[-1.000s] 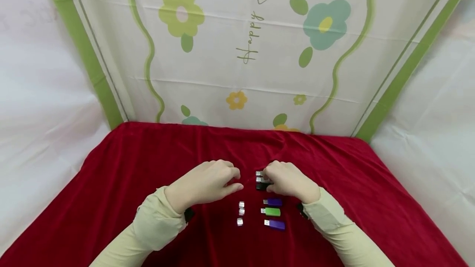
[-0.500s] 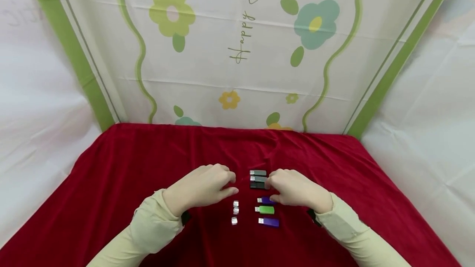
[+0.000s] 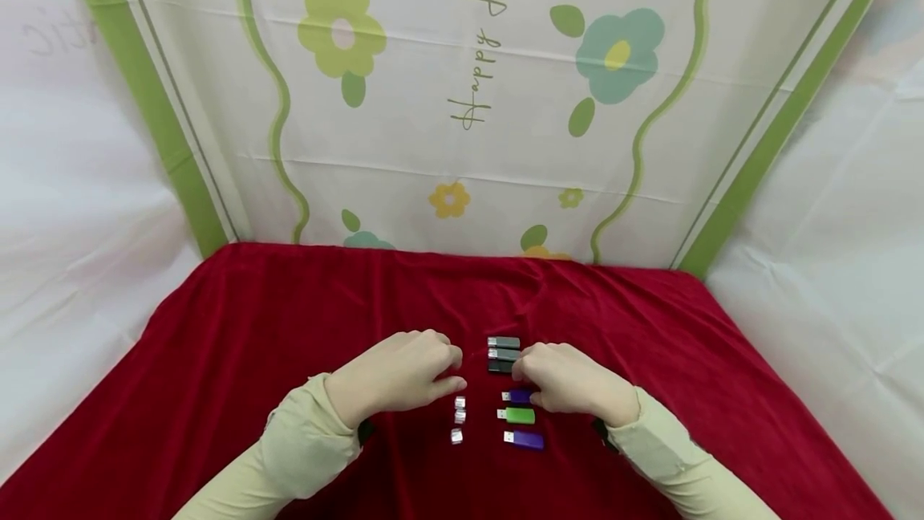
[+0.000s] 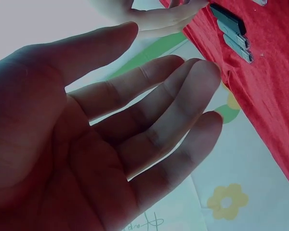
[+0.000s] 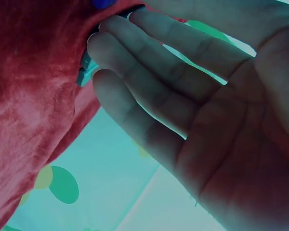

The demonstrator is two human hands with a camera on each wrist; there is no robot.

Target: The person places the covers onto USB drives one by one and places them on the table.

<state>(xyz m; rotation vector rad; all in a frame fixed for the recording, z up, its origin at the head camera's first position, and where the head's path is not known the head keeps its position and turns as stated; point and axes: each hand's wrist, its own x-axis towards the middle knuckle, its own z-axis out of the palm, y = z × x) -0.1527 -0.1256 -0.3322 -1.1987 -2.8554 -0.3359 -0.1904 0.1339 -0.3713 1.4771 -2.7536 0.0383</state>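
Note:
My left hand hovers over the red cloth with loosely bent fingers and nothing in them; the left wrist view shows its bare palm. Just in front of it lie three small silver caps. My right hand is at the right ends of the USB sticks, its fingers relaxed and its palm bare. It partly covers a black USB stick and a purple USB stick; contact is unclear. Two grey USB sticks lie beyond, a green USB stick and another purple one nearer.
Red velvet cloth with soft folds covers the table. A white printed curtain rises behind its far edge, and white side panels flank it.
My right hand has drawn back from the grey and black USB sticks, toward me, to beside the far purple stick. The left hand stays by the caps. The head view shifted slightly.

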